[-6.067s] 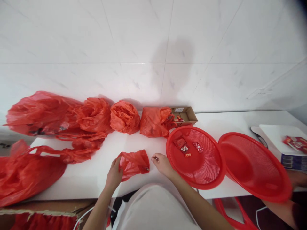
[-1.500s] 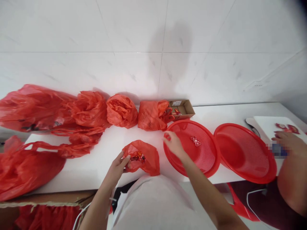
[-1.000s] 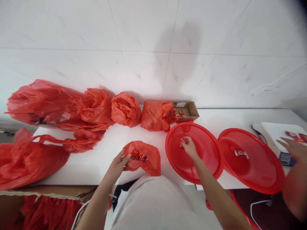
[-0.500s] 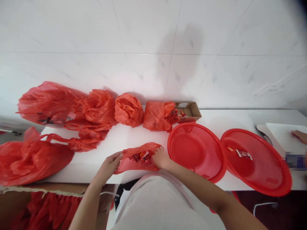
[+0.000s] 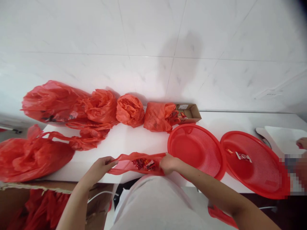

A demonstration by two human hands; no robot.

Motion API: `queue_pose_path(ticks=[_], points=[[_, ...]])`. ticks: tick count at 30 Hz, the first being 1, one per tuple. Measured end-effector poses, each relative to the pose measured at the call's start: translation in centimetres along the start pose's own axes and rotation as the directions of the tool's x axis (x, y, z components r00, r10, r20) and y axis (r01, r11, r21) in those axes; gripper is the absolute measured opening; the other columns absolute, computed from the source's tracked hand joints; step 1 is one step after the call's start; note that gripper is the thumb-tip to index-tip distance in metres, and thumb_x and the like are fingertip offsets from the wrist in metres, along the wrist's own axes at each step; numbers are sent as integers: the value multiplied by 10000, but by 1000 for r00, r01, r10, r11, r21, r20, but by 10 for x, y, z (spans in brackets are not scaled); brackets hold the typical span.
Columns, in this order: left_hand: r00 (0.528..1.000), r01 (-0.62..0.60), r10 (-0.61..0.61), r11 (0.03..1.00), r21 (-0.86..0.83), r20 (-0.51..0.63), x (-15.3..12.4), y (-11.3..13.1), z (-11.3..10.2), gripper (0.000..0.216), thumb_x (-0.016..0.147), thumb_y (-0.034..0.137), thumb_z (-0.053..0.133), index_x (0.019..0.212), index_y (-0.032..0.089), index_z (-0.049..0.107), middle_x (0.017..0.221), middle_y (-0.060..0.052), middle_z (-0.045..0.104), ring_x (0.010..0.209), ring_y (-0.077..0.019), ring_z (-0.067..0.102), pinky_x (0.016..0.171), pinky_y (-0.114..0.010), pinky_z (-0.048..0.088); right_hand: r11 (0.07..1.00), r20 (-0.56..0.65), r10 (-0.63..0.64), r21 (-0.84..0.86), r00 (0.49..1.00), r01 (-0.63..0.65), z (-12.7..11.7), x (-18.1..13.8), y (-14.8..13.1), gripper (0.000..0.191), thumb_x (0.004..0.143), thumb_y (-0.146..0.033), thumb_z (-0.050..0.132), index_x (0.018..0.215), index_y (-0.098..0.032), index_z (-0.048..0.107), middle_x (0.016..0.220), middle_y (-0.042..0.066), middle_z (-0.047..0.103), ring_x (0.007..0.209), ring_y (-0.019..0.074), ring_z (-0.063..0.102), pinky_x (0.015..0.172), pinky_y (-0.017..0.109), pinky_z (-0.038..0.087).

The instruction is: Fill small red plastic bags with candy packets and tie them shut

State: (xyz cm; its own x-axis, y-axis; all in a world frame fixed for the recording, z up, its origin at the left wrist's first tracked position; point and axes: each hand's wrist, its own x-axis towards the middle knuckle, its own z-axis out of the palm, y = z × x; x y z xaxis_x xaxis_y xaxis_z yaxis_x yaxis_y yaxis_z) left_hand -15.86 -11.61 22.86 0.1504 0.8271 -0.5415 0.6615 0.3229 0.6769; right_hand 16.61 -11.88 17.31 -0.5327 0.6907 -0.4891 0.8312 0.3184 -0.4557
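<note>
A small red plastic bag (image 5: pixel 136 163) lies at the front edge of the white table (image 5: pixel 134 140), stretched wide between my hands. My left hand (image 5: pixel 100 164) pinches its left handle, fingers closed. My right hand (image 5: pixel 169 163) grips its right side, fingers closed. Small wrapped sweets (image 5: pixel 144 164) show inside the bag's open mouth. Just right of my right hand stands a red mesh basket (image 5: pixel 195 150) with nothing visible in it. A second red mesh basket (image 5: pixel 254 164) further right holds two or three small packets (image 5: pixel 241 156).
Several filled red bags (image 5: pixel 100 107) line the wall, with a small cardboard box (image 5: pixel 189 112) behind the first basket. A large red bag (image 5: pixel 31 156) hangs off the left end. Another person's hand (image 5: pixel 301 142) rests on a white scale (image 5: pixel 280 137) at the far right.
My right hand left the first basket and came back to the bag. Both hands now pull the bag's mouth wider apart. The packets seen in the first basket are gone from it.
</note>
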Motion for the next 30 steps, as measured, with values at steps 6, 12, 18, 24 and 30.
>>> queue_pose_path(ticks=[6, 12, 18, 24, 30], points=[[995, -14, 10, 999, -42, -102, -12, 10, -13, 444, 723, 620, 592, 689, 178, 576, 616, 48, 437, 609, -131, 394, 571, -226, 297, 977, 161, -202, 98, 966, 188, -42, -28, -11, 203, 620, -110, 591, 688, -260, 709, 650, -52, 671, 606, 138, 576, 708, 271, 444], [990, -47, 25, 986, -158, -140, -21, 26, -17, 441, 721, 622, 610, 695, 184, 572, 619, 45, 424, 623, -135, 396, 588, -229, 343, 685, -452, -94, 617, 887, 388, -78, -67, -20, 139, 838, -212, 531, 922, -207, 642, 892, 14, 675, 836, 140, 611, 796, 276, 467], [993, -96, 82, 980, -175, -84, -21, 47, -12, 400, 759, 580, 607, 724, 182, 599, 633, 37, 448, 630, -133, 407, 606, -232, 367, 777, -546, -31, 513, 837, 364, -54, -49, -28, 176, 844, -193, 533, 970, -217, 655, 1006, 33, 680, 956, 169, 601, 881, 310, 456], [991, -130, 121, 969, -209, -56, -24, 60, -11, 384, 778, 562, 603, 857, 189, 648, 665, 29, 491, 641, -137, 427, 598, -236, 368, 975, -219, -218, -7, 951, 222, -17, -2, -40, 332, 879, -373, 533, 1187, -286, 620, 1214, 34, 643, 1122, 234, 565, 991, 388, 398], [982, -98, 59, 970, -224, -177, -29, 46, -15, 441, 721, 602, 640, 847, 181, 677, 634, 34, 501, 623, -134, 441, 594, -238, 382, 961, 48, 30, -275, 998, -16, 16, 14, -12, 253, 759, -265, 655, 995, -191, 709, 1007, 159, 706, 989, 338, 640, 945, 528, 388]])
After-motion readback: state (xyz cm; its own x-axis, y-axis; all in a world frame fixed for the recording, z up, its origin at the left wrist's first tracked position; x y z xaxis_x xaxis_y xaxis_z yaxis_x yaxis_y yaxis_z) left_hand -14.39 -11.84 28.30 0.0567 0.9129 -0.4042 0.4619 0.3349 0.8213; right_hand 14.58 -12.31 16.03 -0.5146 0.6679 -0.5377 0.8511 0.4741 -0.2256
